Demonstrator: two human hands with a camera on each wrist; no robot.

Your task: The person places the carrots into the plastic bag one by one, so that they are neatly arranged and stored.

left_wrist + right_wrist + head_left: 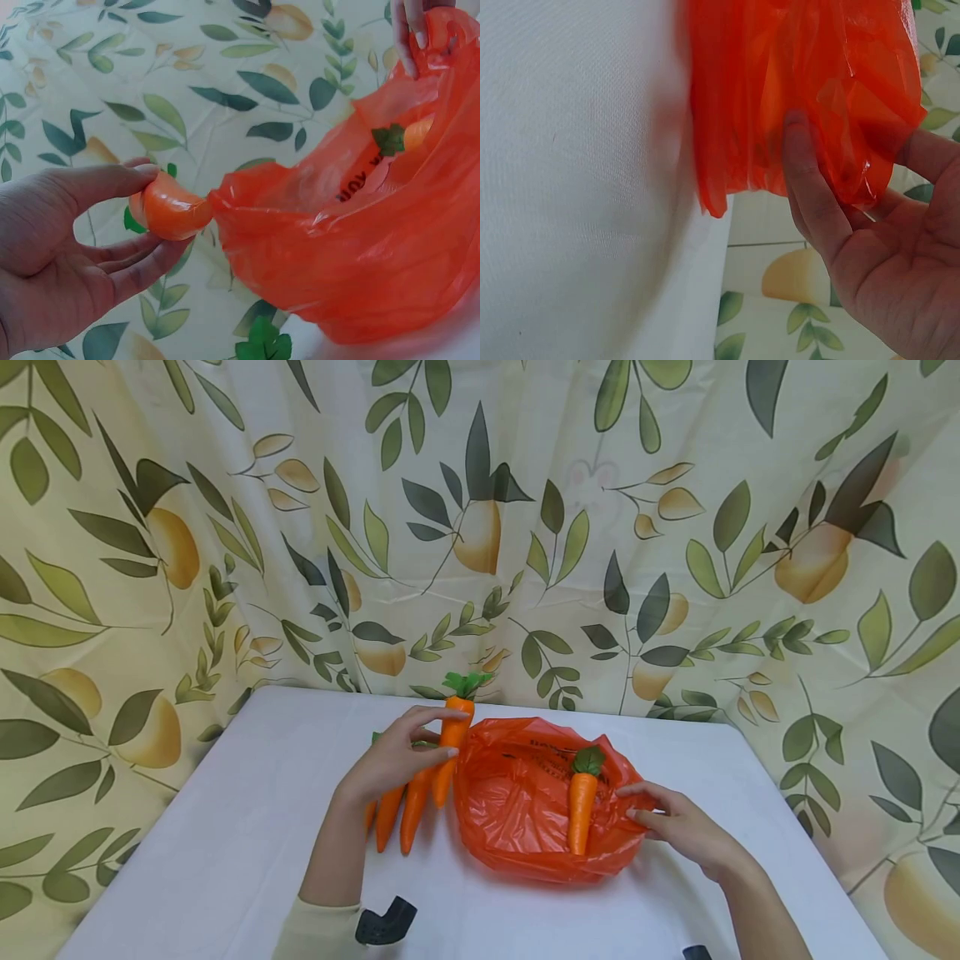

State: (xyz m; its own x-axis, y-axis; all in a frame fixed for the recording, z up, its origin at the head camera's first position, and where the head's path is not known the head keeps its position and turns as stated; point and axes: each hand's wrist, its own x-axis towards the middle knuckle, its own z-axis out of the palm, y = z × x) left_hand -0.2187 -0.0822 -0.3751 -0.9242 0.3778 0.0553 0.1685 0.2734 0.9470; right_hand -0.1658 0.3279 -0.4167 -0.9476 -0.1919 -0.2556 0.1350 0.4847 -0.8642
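My left hand (393, 758) pinches an orange toy carrot (454, 727) between thumb and fingers, its green leafy top upward. The carrot hangs tilted beside the left rim of a red plastic bag (498, 831). In the left wrist view the held carrot (174, 208) appears end-on near the bag's edge. At the bag's right side my right hand (686, 828) grips the rim, thumb and fingers on the thin plastic (832, 97). Inside the wide mouth lies another carrot (582, 810). More carrots (414, 810) lie left of the bag, partly hidden by my left hand.
Everything rests on a white-covered table (225, 827). Behind it hangs a leaf-and-fruit patterned curtain (525, 527). A black strap piece (386, 921) shows by the left wrist, and part of another (697, 952) at the bottom edge.
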